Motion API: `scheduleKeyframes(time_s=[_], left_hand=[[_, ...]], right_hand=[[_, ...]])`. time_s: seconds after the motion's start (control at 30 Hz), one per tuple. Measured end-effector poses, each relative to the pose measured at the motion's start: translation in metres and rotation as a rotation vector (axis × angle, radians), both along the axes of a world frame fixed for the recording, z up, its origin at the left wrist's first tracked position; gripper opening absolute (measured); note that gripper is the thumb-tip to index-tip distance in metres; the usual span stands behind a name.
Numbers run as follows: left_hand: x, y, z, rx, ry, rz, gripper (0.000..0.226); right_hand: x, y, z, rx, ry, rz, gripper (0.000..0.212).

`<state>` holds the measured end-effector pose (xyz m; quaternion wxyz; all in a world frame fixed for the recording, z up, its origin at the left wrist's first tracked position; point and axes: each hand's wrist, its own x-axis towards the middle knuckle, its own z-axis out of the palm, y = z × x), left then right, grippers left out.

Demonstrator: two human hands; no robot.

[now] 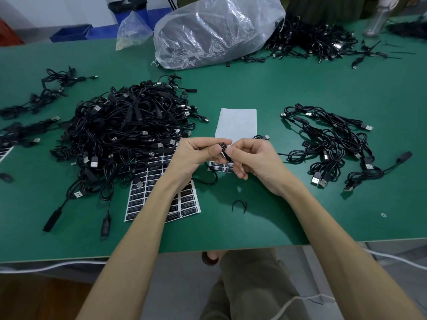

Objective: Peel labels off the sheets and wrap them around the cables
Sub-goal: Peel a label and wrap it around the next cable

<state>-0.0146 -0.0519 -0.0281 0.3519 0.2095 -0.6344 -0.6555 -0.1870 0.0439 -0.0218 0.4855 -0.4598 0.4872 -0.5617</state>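
My left hand and my right hand meet above the green table, both pinching one black cable where a small black label is pressed around it. The cable's USB end trails out behind my right hand. A sheet of black labels lies under my left wrist, partly covered by a big pile of black cables. A second sheet, mostly bare white backing with a few labels left at its near end, lies under my hands.
A smaller group of cables lies at the right. Loose cables sit far left, another heap at the back right beside a large clear plastic bag. A black twist tie lies near the front edge.
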Motion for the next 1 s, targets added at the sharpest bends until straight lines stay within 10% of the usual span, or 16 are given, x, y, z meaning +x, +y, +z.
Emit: scheduleKeyframes(time_s=[1.0], left_hand=[[-0.0009, 0.0035, 0.0030, -0.096, -0.038, 0.020, 0.035]], right_hand=[[-0.0033, -0.0058, -0.0081, 0.053, 0.044, -0.023, 0.023]])
